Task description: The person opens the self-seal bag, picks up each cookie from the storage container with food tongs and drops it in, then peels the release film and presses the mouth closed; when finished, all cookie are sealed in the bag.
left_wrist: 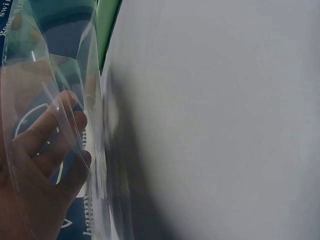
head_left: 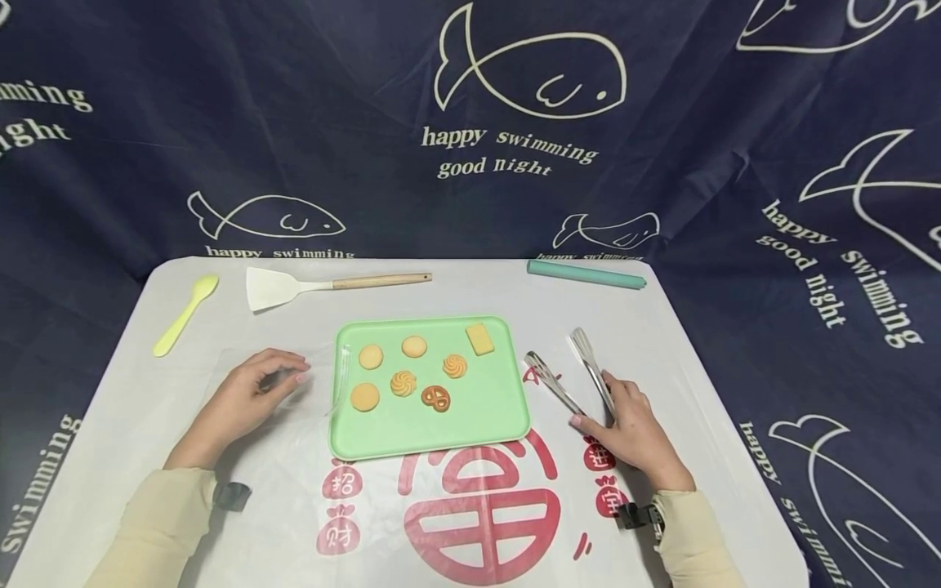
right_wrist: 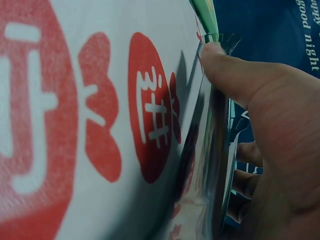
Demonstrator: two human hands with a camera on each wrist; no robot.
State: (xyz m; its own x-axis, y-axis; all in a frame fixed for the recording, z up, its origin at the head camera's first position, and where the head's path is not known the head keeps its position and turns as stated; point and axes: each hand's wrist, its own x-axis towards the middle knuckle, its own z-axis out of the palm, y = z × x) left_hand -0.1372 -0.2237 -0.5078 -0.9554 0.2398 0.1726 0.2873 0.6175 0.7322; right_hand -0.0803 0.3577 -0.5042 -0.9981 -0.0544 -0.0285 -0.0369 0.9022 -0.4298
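Observation:
My left hand (head_left: 250, 395) is left of the green tray (head_left: 430, 434), fingers loosely bent and thumb a little apart. A clear plastic bag (left_wrist: 92, 60) lies about it; in the left wrist view its fingers show through the film. Whether they touch the film, I cannot tell. My right hand (head_left: 634, 425), right of the tray, grips metal tongs (head_left: 553, 382), whose two arms spread apart and point away from me with nothing between the tips. On the tray lie several cookies: plain round ones (head_left: 371, 356), swirled ones (head_left: 454, 366), a pretzel (head_left: 435, 398) and a rectangular biscuit (head_left: 480, 339).
Along the table's far side lie a yellow-green spoon (head_left: 185, 317), a white spatula (head_left: 275, 288) with a wooden handle, and a teal rod (head_left: 586, 274). Red printing (head_left: 481, 527) marks the white tabletop in front of the tray. A dark blue fish-print curtain (head_left: 367, 106) hangs behind.

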